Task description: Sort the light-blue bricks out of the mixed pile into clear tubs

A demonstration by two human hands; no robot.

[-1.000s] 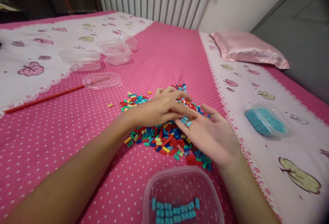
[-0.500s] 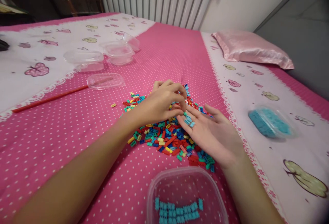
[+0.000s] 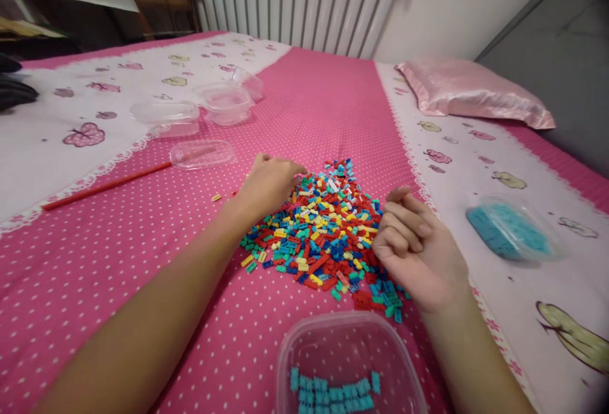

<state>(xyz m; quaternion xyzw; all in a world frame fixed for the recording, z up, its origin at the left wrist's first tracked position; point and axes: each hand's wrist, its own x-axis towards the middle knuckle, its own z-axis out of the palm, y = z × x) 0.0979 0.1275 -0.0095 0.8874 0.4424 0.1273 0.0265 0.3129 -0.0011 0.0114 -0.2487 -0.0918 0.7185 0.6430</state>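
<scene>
Clear tub (image 3: 290,350) before brick pile (image 3: 323,230).

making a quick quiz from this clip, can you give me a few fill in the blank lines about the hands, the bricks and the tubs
1. The right hand is curled with its fingers ____.
2. The clear tub nearest the camera holds only ____ bricks.
3. The left hand rests at the ____ edge of the mixed brick pile.
4. The long thin stick on the bedspread is ____ in colour.

Missing words: closed; light blue; left; red
</scene>
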